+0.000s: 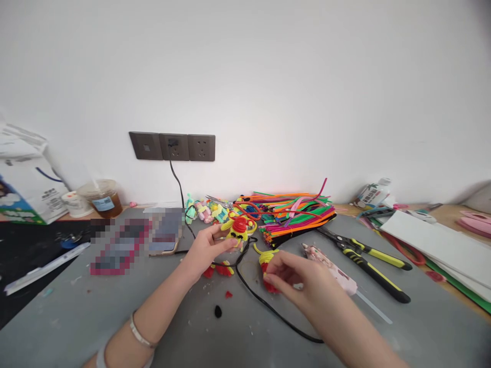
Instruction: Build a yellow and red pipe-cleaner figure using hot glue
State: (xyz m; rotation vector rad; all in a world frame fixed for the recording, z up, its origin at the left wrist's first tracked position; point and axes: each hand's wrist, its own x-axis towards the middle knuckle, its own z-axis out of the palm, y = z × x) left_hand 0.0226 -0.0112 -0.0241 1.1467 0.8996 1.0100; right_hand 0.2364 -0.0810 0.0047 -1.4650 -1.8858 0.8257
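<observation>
My left hand (209, 250) is closed around a yellow pipe-cleaner figure head (238, 231) with a red cap and black eyes, raised above the mat. To its right, my right hand (293, 273) pinches a red and yellow pipe-cleaner body (267, 268); a yellow strand sticks out at its top. Small red and yellow pieces (224, 268) lie under my left hand. A black oval bit (218, 311) and a red scrap (229, 294) rest on the mat nearer me. Partly behind my right hand lies a pink glue gun (333, 271) with a glue stick in it.
A black cable (264, 305) runs from the wall socket (174, 147) across the grey mat. Bundled pipe cleaners (295, 217) lie at the back, yellow-handled pliers (368, 258) at the right. Phones (164, 235), a drink cup (102, 199) and a white board (433, 248) stand or lie around.
</observation>
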